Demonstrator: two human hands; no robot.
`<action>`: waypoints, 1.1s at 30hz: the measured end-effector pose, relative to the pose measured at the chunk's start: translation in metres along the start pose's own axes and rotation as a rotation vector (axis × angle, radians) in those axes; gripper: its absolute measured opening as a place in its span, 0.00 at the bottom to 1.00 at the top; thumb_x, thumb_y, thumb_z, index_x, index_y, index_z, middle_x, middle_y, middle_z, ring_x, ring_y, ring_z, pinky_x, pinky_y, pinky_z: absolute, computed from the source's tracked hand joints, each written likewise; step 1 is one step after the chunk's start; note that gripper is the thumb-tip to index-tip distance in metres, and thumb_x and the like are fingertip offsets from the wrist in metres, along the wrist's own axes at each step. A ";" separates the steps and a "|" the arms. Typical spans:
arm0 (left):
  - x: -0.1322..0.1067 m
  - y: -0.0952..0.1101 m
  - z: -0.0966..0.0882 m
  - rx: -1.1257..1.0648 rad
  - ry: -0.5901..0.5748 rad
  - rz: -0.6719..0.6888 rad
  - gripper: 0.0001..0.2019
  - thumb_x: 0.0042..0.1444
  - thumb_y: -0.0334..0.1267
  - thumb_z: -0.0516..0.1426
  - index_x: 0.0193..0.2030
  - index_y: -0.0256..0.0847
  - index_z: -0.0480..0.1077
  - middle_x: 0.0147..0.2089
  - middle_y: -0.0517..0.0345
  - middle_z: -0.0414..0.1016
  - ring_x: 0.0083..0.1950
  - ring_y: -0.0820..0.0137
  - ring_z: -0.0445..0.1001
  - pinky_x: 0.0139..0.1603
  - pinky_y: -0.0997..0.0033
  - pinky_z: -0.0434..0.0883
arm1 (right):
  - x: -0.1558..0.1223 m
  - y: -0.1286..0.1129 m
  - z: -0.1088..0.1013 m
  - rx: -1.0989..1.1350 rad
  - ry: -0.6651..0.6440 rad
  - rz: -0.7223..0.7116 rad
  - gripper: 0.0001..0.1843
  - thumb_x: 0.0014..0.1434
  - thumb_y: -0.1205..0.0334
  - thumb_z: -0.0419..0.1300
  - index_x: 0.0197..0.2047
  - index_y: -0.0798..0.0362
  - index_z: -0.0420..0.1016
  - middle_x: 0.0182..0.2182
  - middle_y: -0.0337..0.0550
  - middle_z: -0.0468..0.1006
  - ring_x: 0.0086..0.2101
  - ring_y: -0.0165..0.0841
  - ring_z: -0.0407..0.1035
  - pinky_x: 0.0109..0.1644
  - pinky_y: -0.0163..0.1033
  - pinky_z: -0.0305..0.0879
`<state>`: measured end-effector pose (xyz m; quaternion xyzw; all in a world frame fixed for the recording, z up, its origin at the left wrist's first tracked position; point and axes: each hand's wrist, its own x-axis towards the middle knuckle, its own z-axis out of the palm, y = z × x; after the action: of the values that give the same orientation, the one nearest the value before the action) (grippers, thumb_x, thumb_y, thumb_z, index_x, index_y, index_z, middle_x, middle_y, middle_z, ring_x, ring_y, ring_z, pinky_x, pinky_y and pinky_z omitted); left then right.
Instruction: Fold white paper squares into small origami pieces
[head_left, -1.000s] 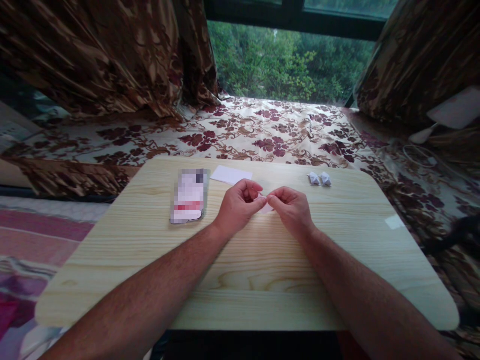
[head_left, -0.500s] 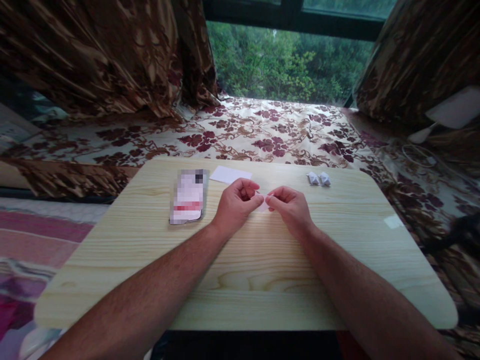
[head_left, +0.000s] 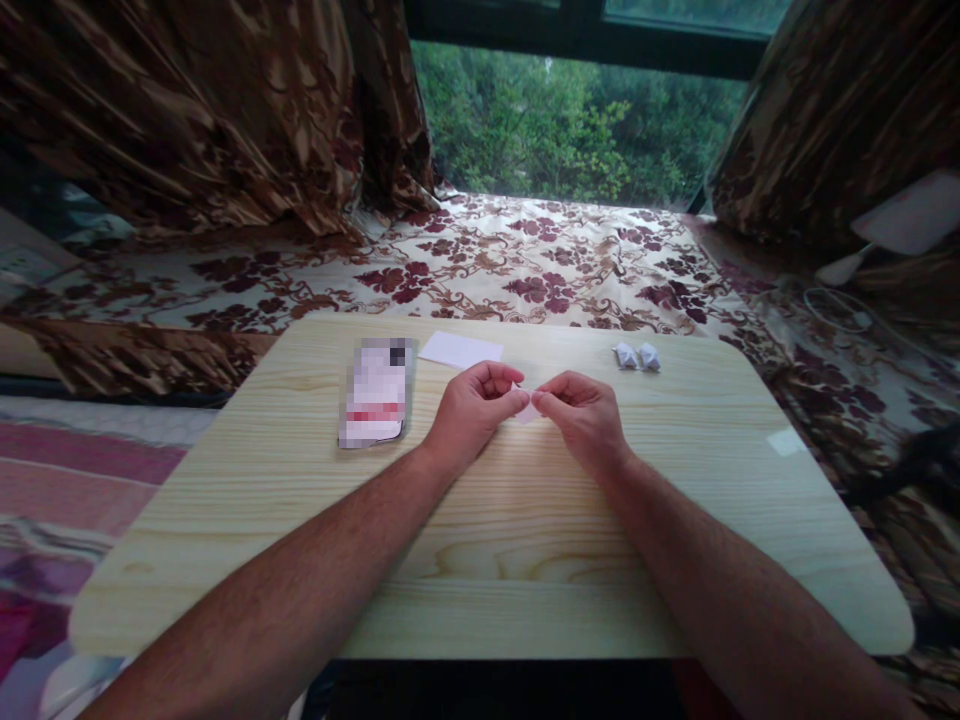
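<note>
Between my two hands is a small piece of white paper, pinched above the wooden table. My left hand is closed, its thumb and forefinger gripping the paper's left part. From the other side, the thumb and fingers of my right hand pinch its right part. The fingers cover much of the paper, so its folds cannot be made out. Behind my left hand lies a flat stack of white paper. Two small folded white paper shapes sit side by side toward the back right.
A blurred-out phone-like object lies on the left of the wooden table. A small whitish patch is near the right edge. Beyond the table is a ledge with flowered cloth; a white lamp stands at right.
Both hands stay in nearly the same place, pinching the paper. Their fingers have shifted only slightly. Nothing else on the table has moved.
</note>
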<state>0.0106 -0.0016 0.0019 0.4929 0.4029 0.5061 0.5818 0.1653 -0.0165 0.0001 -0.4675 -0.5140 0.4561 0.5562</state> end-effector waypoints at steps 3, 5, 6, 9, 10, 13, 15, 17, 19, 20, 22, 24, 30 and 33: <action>0.001 -0.001 0.000 -0.038 -0.032 -0.061 0.13 0.44 0.38 0.68 0.36 0.37 0.74 0.27 0.62 0.72 0.28 0.76 0.70 0.31 0.75 0.66 | 0.000 0.001 0.000 0.003 0.006 -0.017 0.09 0.49 0.60 0.68 0.24 0.54 0.75 0.20 0.36 0.73 0.21 0.26 0.61 0.25 0.33 0.55; 0.001 -0.001 0.000 -0.048 -0.039 -0.080 0.12 0.45 0.38 0.69 0.34 0.37 0.75 0.27 0.61 0.73 0.28 0.76 0.70 0.31 0.76 0.66 | 0.000 0.003 0.001 -0.002 0.006 -0.027 0.09 0.49 0.60 0.68 0.24 0.55 0.75 0.19 0.36 0.72 0.21 0.25 0.60 0.24 0.33 0.54; 0.001 -0.001 -0.001 -0.052 -0.038 -0.080 0.12 0.45 0.39 0.69 0.34 0.36 0.75 0.27 0.61 0.73 0.28 0.76 0.70 0.31 0.76 0.66 | 0.001 0.003 0.001 -0.005 0.006 -0.030 0.09 0.49 0.60 0.69 0.24 0.55 0.75 0.19 0.35 0.72 0.21 0.25 0.60 0.24 0.33 0.53; 0.002 -0.002 -0.001 -0.067 -0.036 -0.073 0.11 0.45 0.38 0.69 0.33 0.37 0.75 0.26 0.62 0.72 0.28 0.77 0.69 0.31 0.76 0.66 | 0.000 0.004 0.001 -0.005 0.009 -0.035 0.10 0.49 0.59 0.69 0.24 0.55 0.75 0.19 0.35 0.72 0.21 0.25 0.59 0.23 0.33 0.52; 0.002 -0.002 -0.002 -0.071 -0.037 -0.075 0.11 0.45 0.38 0.69 0.34 0.37 0.75 0.26 0.62 0.72 0.28 0.77 0.69 0.31 0.76 0.66 | 0.000 0.004 0.001 -0.004 0.009 -0.037 0.10 0.49 0.59 0.69 0.24 0.55 0.76 0.19 0.35 0.72 0.21 0.25 0.59 0.23 0.33 0.53; 0.002 -0.003 -0.003 -0.088 -0.050 -0.094 0.10 0.45 0.37 0.69 0.33 0.37 0.75 0.28 0.61 0.74 0.29 0.76 0.70 0.32 0.75 0.66 | -0.001 0.003 0.002 -0.015 0.013 -0.051 0.10 0.49 0.58 0.69 0.24 0.54 0.76 0.19 0.36 0.73 0.21 0.26 0.61 0.24 0.33 0.55; 0.001 -0.004 -0.004 -0.096 -0.064 -0.106 0.10 0.45 0.36 0.68 0.31 0.36 0.74 0.31 0.58 0.76 0.31 0.75 0.71 0.34 0.74 0.67 | -0.001 0.003 0.003 -0.023 0.021 -0.062 0.10 0.49 0.58 0.69 0.24 0.54 0.76 0.19 0.36 0.73 0.21 0.26 0.62 0.25 0.34 0.56; 0.001 -0.004 -0.004 -0.100 -0.068 -0.105 0.09 0.45 0.35 0.68 0.30 0.36 0.74 0.35 0.56 0.78 0.33 0.74 0.73 0.35 0.74 0.67 | -0.002 0.004 0.003 -0.026 0.014 -0.073 0.10 0.50 0.58 0.69 0.24 0.54 0.76 0.20 0.36 0.74 0.21 0.27 0.62 0.25 0.34 0.57; 0.001 -0.005 -0.004 -0.100 -0.065 -0.091 0.09 0.45 0.35 0.68 0.30 0.36 0.74 0.37 0.55 0.79 0.34 0.73 0.73 0.36 0.73 0.68 | -0.001 0.005 0.002 -0.030 -0.001 -0.083 0.09 0.50 0.60 0.69 0.25 0.54 0.76 0.20 0.36 0.74 0.21 0.26 0.62 0.24 0.33 0.56; 0.001 -0.005 -0.004 -0.099 -0.061 -0.083 0.09 0.45 0.35 0.68 0.30 0.36 0.75 0.37 0.55 0.79 0.35 0.73 0.74 0.37 0.73 0.68 | -0.001 0.006 0.002 -0.034 -0.007 -0.087 0.09 0.50 0.60 0.68 0.25 0.54 0.76 0.20 0.36 0.73 0.21 0.26 0.62 0.24 0.33 0.55; 0.001 -0.005 -0.004 -0.091 -0.052 -0.064 0.09 0.44 0.35 0.69 0.30 0.36 0.75 0.36 0.55 0.79 0.34 0.73 0.73 0.37 0.72 0.68 | -0.001 0.007 0.001 -0.042 -0.006 -0.092 0.08 0.50 0.61 0.68 0.25 0.54 0.76 0.20 0.36 0.73 0.21 0.26 0.61 0.24 0.33 0.55; 0.000 -0.004 -0.004 -0.075 -0.039 -0.048 0.09 0.44 0.36 0.69 0.30 0.36 0.75 0.35 0.56 0.79 0.33 0.73 0.73 0.37 0.72 0.68 | -0.001 0.007 0.001 -0.049 0.001 -0.093 0.08 0.50 0.62 0.68 0.25 0.54 0.76 0.20 0.36 0.74 0.21 0.26 0.62 0.25 0.34 0.56; 0.000 -0.003 -0.004 -0.044 -0.006 -0.031 0.09 0.43 0.35 0.69 0.28 0.36 0.75 0.34 0.55 0.80 0.34 0.72 0.73 0.38 0.71 0.68 | -0.002 0.008 0.001 -0.083 0.002 -0.110 0.07 0.51 0.62 0.68 0.25 0.54 0.76 0.21 0.37 0.74 0.22 0.27 0.62 0.25 0.34 0.56; 0.001 -0.004 -0.004 -0.069 0.002 -0.023 0.09 0.42 0.34 0.70 0.26 0.36 0.74 0.35 0.55 0.80 0.35 0.71 0.74 0.41 0.70 0.69 | -0.002 0.009 0.001 -0.112 0.000 -0.128 0.07 0.52 0.62 0.67 0.26 0.54 0.76 0.20 0.37 0.73 0.22 0.27 0.61 0.25 0.34 0.56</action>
<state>0.0072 0.0005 -0.0024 0.4673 0.3914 0.5133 0.6041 0.1642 -0.0176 -0.0089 -0.4640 -0.5675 0.3901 0.5572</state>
